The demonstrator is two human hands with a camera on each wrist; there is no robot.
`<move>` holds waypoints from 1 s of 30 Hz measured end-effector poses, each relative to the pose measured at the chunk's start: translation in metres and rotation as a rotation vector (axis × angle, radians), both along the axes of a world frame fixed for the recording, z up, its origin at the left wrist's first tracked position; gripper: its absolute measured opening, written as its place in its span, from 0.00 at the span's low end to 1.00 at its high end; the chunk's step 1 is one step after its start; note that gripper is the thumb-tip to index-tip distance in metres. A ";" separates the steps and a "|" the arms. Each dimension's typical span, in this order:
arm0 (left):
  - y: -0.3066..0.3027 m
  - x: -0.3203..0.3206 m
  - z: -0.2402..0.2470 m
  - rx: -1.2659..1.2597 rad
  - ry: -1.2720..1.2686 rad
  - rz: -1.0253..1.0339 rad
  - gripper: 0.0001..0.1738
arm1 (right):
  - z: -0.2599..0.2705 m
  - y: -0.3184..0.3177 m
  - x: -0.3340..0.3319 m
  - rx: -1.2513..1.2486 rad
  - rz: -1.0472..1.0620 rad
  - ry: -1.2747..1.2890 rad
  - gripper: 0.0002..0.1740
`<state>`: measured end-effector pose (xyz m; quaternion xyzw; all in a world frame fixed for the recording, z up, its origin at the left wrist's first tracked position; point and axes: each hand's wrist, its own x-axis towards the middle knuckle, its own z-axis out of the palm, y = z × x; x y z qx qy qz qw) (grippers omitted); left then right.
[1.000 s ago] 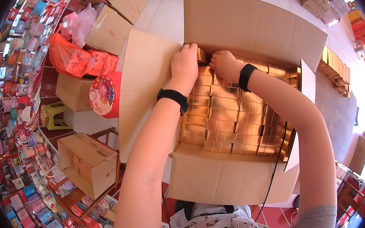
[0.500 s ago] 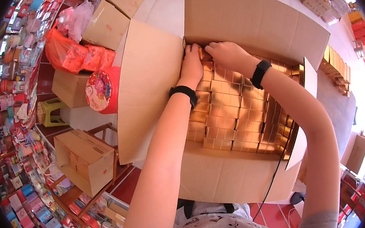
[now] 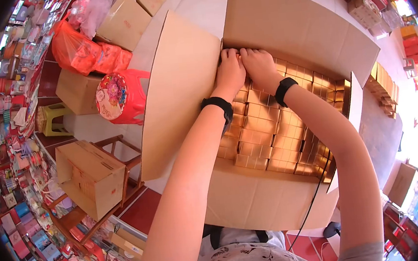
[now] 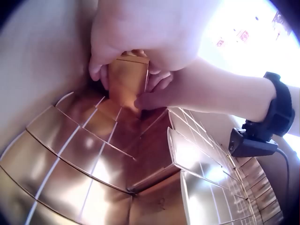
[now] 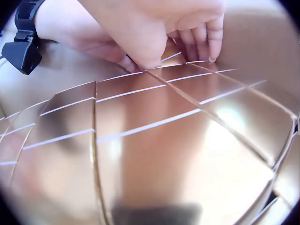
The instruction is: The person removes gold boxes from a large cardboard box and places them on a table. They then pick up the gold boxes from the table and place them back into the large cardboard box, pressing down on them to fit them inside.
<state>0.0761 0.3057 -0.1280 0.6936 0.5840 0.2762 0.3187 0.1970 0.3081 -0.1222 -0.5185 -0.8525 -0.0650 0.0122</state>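
left hand (image 3: 231, 70): fingers curled round one gold box (image 4: 127, 79), held upright at the far left corner of the carton (image 3: 256, 204).
right hand (image 3: 259, 65): just beside the left, fingers curled down, tips against the same box.
gold box, place: over the corner gap, between the carton wall and the packed rows (image 3: 264, 125); it stands higher than they do.
risk, jamming: the gap looks tight; a tilted box would likely catch on a neighbour's edge and dent its thin wall.
risk, row shift: hard pressing could push nearby rows askew or trap a fingertip against the cardboard.
head view only: the whole carton, its raised flaps (image 3: 179, 83), both hands meeting at the corner; the box itself is hidden beneath them.
left wrist view only: the box's face and the grip on it.
right wrist view only: the right fingertips (image 5: 213, 47) on the row tops; the box is mostly hidden.
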 end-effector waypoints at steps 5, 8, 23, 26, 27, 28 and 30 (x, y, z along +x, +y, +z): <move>-0.009 0.004 0.025 -0.010 0.297 -0.042 0.17 | -0.003 0.000 0.004 0.043 0.045 -0.064 0.12; -0.024 0.000 0.034 0.114 0.246 0.032 0.25 | -0.003 -0.001 0.002 0.013 0.029 -0.076 0.12; -0.044 0.000 0.008 0.065 0.146 -0.019 0.38 | -0.006 -0.004 -0.021 0.062 -0.074 -0.163 0.14; -0.034 -0.008 0.008 -0.020 0.095 -0.070 0.40 | -0.003 -0.003 -0.024 0.010 -0.076 -0.230 0.14; -0.032 -0.012 0.009 -0.060 0.015 -0.095 0.41 | 0.001 -0.003 -0.026 -0.004 -0.096 -0.228 0.14; -0.031 -0.014 0.009 -0.101 -0.065 -0.119 0.42 | 0.002 -0.003 -0.027 -0.019 -0.115 -0.225 0.13; -0.024 -0.018 0.010 -0.125 -0.072 -0.129 0.42 | -0.004 -0.002 -0.028 -0.001 -0.095 -0.254 0.15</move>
